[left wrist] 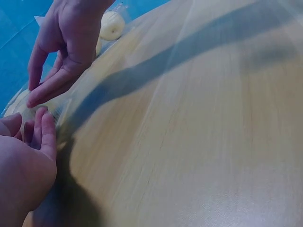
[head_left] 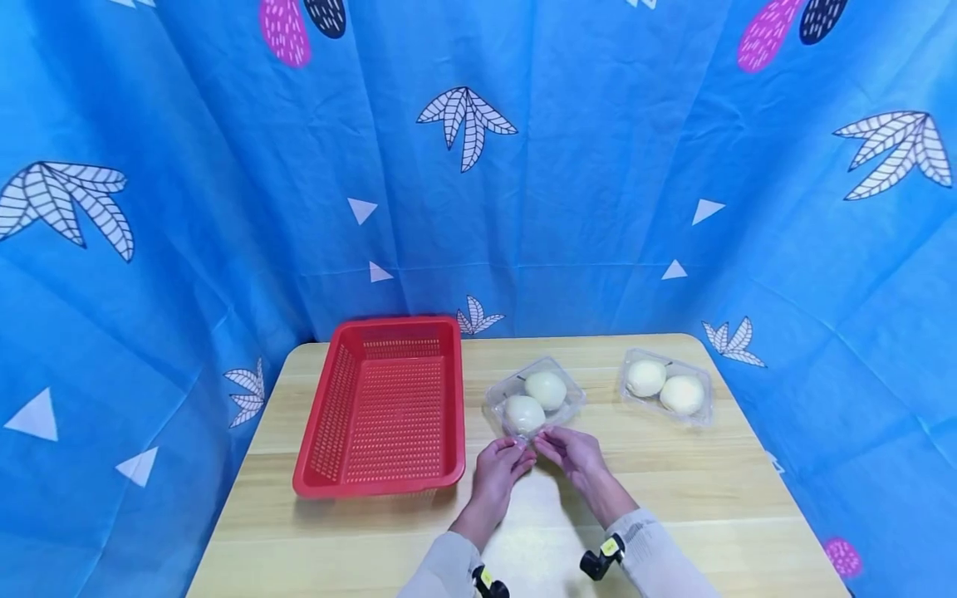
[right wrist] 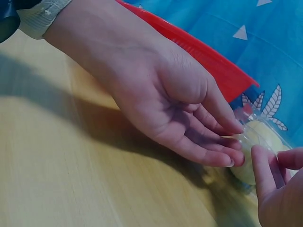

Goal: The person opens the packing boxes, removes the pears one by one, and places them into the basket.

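Note:
A clear plastic clamshell box (head_left: pixel 574 397) with two pale yellow pears (head_left: pixel 546 389) inside stands at the middle of the table. At its near corner my left hand (head_left: pixel 495 480) pinches the plastic edge between thumb and fingers. Close beside it, my right hand (head_left: pixel 581 462) pinches the same edge, its thumb and fingertips on the plastic in the right wrist view. Only a small gap separates the fingertips of both hands. In the left wrist view, the left hand (left wrist: pixel 23 165) partly hides the box.
A red plastic basket (head_left: pixel 374 487) with perforated walls and nothing in it stands on the left. To the right lies a second clear box (head_left: pixel 699 418) with two pears (head_left: pixel 682 394). A blue patterned curtain (head_left: pixel 561 208) hangs behind the wooden table (head_left: pixel 710 498).

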Demonstrator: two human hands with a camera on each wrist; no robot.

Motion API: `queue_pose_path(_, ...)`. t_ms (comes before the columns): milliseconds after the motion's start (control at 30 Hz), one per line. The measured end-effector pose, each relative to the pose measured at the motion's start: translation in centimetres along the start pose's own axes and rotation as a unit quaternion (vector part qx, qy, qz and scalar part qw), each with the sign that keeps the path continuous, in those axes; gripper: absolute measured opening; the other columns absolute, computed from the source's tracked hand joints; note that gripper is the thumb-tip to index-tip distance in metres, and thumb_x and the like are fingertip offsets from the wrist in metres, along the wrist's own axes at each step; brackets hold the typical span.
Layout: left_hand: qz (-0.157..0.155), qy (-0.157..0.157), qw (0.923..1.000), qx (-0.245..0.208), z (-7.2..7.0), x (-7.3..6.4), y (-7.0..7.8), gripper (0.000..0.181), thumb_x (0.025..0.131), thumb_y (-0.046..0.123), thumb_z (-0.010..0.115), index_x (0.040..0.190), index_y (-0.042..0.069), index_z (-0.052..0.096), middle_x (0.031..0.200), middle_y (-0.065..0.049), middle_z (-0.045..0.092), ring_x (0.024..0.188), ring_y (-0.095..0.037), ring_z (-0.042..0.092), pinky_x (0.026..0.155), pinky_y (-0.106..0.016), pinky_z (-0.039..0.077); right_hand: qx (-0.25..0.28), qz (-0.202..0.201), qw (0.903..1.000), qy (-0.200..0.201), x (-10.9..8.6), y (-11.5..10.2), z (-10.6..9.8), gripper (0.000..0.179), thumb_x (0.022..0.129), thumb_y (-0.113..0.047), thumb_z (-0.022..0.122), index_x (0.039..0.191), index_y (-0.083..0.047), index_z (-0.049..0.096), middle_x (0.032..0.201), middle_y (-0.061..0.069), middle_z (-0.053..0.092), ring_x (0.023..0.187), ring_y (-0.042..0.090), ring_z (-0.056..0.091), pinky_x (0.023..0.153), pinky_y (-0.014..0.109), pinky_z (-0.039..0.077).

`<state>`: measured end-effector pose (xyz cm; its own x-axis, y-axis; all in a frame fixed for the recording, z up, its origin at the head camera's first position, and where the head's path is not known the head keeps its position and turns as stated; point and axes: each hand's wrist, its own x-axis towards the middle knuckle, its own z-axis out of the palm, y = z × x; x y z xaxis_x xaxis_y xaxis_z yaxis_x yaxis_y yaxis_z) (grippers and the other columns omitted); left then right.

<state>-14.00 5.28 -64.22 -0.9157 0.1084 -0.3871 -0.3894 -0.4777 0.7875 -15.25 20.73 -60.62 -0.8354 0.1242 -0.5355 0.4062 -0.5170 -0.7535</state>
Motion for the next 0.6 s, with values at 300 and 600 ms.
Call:
queue_pose_path(300,0.03,0.04,0.9985,0.022,0.5,0.2,-0.3,0.025,0.097,0.01,0.068,0.115,-0.006,0.061,0.101,-0.018,0.077,0.089,-0.021,0.077,0.088,-0.038,0.065,-0.025,0.015,0.9992,-0.026,0.1,0.0,-0.2,0.025,0.095,0.001,0.066,0.119,0.01,0.067,0.09,0.016,0.079,0.081,0.021,0.079,0.083,0.029,0.065)
queue_pose_path(600,0.043,0.046,0.9979,0.014,0.4,0.2,0.3,0.024,0.101,0.01,0.062,0.117,-0.007,0.055,0.116,-0.032,0.072,0.107,-0.037,0.076,0.094,-0.044,0.063,-0.036,0.008,0.9988,-0.032,0.1,0.1,-1.4,0.034,0.099,-0.001,0.061,0.129,0.015,0.058,0.093,0.016,0.078,0.085,0.021,0.079,0.086,0.029,0.064)
